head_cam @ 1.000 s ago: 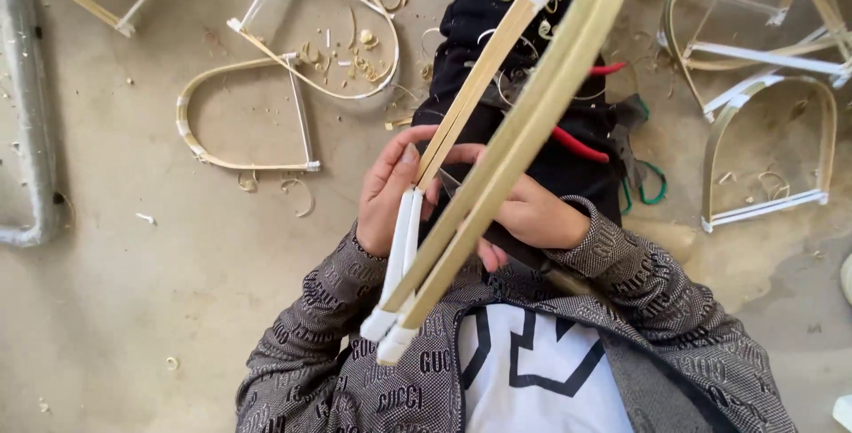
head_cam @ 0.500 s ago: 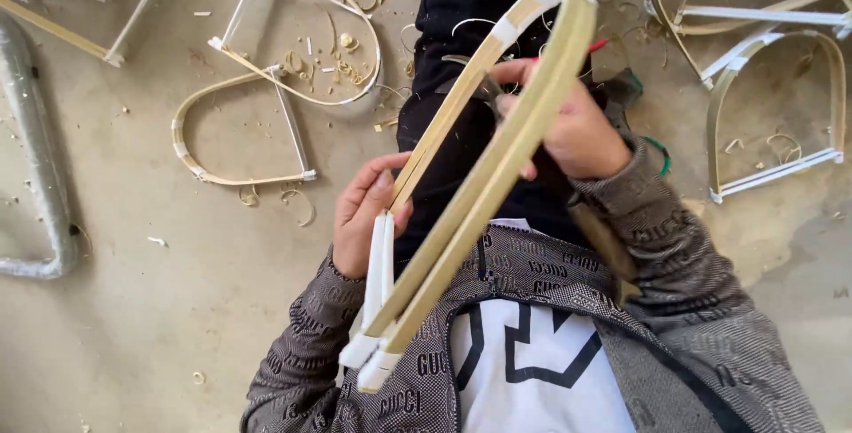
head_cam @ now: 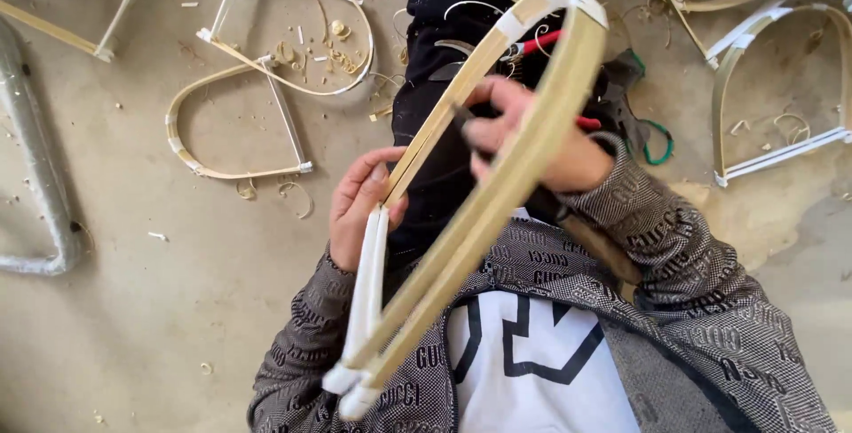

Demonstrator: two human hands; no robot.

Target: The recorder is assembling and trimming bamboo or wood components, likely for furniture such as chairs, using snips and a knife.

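Observation:
I hold a curved bamboo frame (head_cam: 524, 158) with white tape at its corners, upright over my lap. My left hand (head_cam: 359, 207) pinches the thin straight strip of the frame where its white-wrapped bar (head_cam: 366, 295) begins. My right hand (head_cam: 541, 136) is higher up, inside the frame, shut around a dark, narrow tool (head_cam: 461, 118) whose tip rests against that thin strip. The wide curved strip crosses in front of my right hand and hides part of it.
Red-handled pliers (head_cam: 543, 41) lie on my dark trousers behind the frame. Similar bamboo frames lie on the concrete floor at the left (head_cam: 235, 118) and right (head_cam: 781, 87), among curled shavings. A grey metal pipe (head_cam: 40, 185) lies at the far left.
My right hand has moved up along the thin strip, away from my left hand. The frame has tilted so its taped top corner is now in view.

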